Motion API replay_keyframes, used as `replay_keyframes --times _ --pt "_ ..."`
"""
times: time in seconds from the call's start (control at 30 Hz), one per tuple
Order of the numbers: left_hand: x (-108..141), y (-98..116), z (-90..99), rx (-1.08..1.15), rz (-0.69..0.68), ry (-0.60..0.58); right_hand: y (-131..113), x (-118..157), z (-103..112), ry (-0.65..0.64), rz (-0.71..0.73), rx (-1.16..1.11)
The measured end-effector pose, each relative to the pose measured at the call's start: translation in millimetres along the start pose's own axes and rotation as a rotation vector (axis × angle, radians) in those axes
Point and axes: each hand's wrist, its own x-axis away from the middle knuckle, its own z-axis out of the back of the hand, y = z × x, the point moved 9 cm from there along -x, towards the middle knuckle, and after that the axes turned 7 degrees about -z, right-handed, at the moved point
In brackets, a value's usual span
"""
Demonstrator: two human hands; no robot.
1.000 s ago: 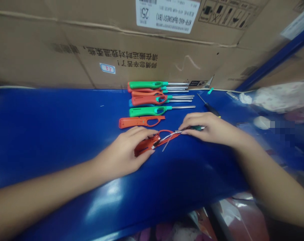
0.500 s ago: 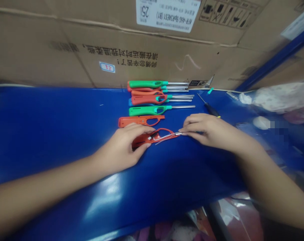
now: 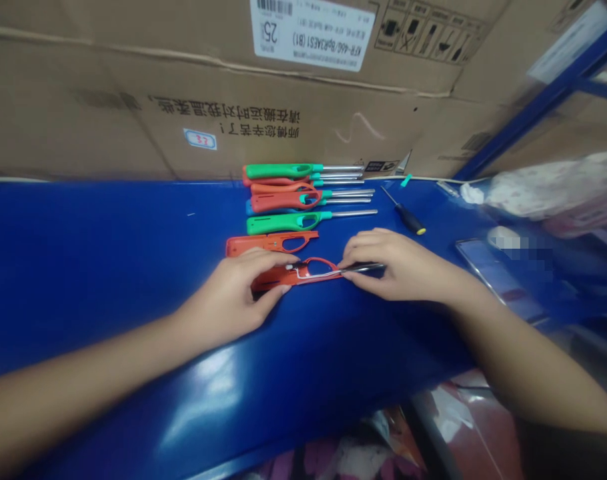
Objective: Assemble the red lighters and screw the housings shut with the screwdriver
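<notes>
An open red lighter shell (image 3: pixel 308 277) lies low on the blue table, with a white wire and small parts inside it. My left hand (image 3: pixel 243 287) grips the shell's wide left end between thumb and fingers. At its narrow right end, my right hand (image 3: pixel 378 263) pinches a metal tube (image 3: pixel 368 267). Just beyond lies an orange-red shell half (image 3: pixel 268 244). Farther back, several long-necked lighters lie in a stack, among them a green one (image 3: pixel 283 222) and a red one (image 3: pixel 278 200), metal tubes pointing right.
A large cardboard box (image 3: pixel 133 80) stands behind the blue table (image 3: pixel 83 267). A screwdriver (image 3: pixel 408 218) lies right of the lighters, a phone (image 3: pixel 498 277) beyond my right forearm. Patterned cloth (image 3: pixel 538 183) and a blue metal frame (image 3: pixel 533 100) are at the right.
The view has shifted slightly, so most things appear farther left. My right hand has come closer to the shell, and more of the metal tube shows beneath its fingers. My left hand keeps its grip.
</notes>
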Motion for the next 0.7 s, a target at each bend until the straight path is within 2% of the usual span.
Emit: replay_keyframes --times 0.07,0.2,0.33,0.5,0.7 --pt "0.6 -0.4 0.0 0.000 0.002 0.002 6.6 -4.2 -2.3 0.000 -0.044 -0.117" --pt "0.6 -0.7 0.2 0.003 0.006 0.007 25.9 -10.1 -11.8 -0.014 -0.225 -0.323" --pt "-0.4 -0.3 1.0 0.017 0.028 0.007 32.7 -10.2 -16.4 -0.009 -0.307 -0.365" --pt "-0.7 3.2 5.9 0.037 0.032 0.055 26.8 -7.3 -12.8 -0.022 -0.267 -0.270" --pt "-1.7 0.6 7.4 0.057 0.021 0.102 -1.9 -5.3 -6.3 0.036 -0.101 -0.209"
